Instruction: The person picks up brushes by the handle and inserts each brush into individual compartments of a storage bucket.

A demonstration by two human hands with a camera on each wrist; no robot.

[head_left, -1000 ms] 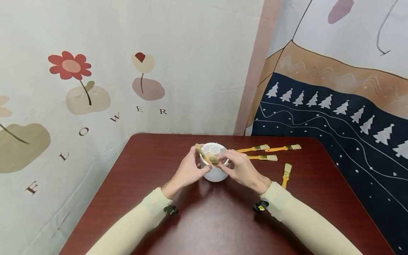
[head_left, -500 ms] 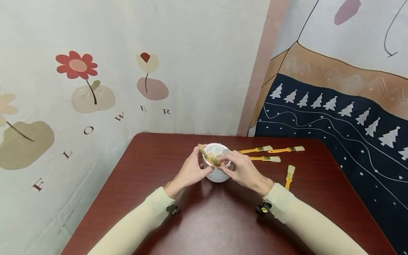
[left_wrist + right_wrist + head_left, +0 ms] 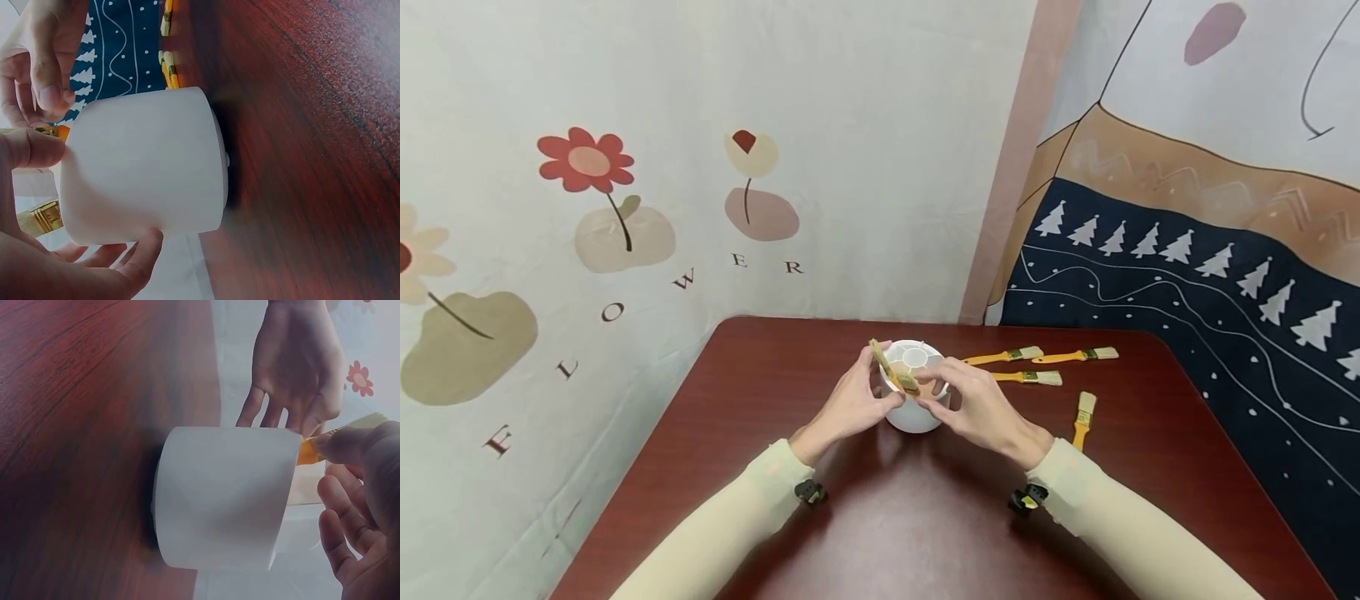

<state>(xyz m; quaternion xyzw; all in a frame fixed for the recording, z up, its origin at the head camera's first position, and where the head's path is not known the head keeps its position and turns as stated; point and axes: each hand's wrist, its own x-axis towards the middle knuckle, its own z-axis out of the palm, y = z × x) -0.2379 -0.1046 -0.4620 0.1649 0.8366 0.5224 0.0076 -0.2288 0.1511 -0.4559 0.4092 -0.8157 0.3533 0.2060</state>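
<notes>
A white round holder [image 3: 912, 419] with a compartmented top stands on the table. My left hand [image 3: 857, 398] grips it from the left, thumb near the rim and fingers along the side in the left wrist view. At the rim my right hand [image 3: 977, 404] pinches an orange-handled paintbrush [image 3: 909, 384], its bristles up; in the right wrist view the thumb lies over the orange part [image 3: 307, 453]. Another paintbrush [image 3: 880, 357] leans at the holder's left side, bristles up, close to the left hand. Their lower handles are hidden.
Several more yellow-handled paintbrushes [image 3: 1045, 378] lie to the right of the holder, one of them [image 3: 1084, 410] nearer the right forearm. The dark red table [image 3: 895, 525] meets printed cloth hangings [image 3: 880, 167] behind and at the right.
The head view has shifted slightly, so everything sits a little farther right. The brush at my right fingers leans more to the left than a second ago. Both hands stay at the holder.
</notes>
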